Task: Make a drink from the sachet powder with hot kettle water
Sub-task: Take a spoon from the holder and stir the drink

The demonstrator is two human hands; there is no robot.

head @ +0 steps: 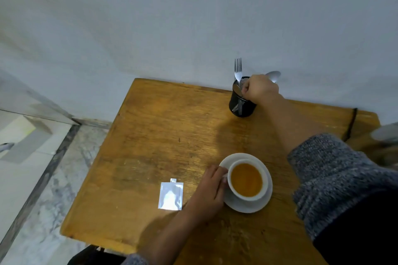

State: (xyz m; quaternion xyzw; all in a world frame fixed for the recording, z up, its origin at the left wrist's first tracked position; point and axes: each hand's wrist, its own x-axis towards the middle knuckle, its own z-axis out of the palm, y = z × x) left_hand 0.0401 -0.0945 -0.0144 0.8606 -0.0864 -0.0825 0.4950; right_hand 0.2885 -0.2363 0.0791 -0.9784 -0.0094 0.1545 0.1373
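Cup: a white cup (247, 180) of amber drink sits on a white saucer (266, 197) at the near middle of the wooden worktop (161, 135).
Sachet: the silvery sachet (170, 196) lies flat on the worktop just left of the cup, its corner torn open; it looks spent.
Left hand: the left hand (210, 191) rests beside the saucer, fingers (221, 173) curled together at the cup's left side, seemingly on the handle.
Right hand: the right hand (261, 88) is stretched to the far edge, over the black cutlery holder (242, 104), fingers closed around a utensil handle; which utensil I cannot tell.
Holder contents: a fork (238, 69) stands upright; a spoon (273, 75) bowl shows just behind the knuckles.
Key relation: the cup lies well apart from the right hand, nearer the person and slightly left; the utensil's long axis is near upright.
Judgement: powder and water look in; stirring appears next.
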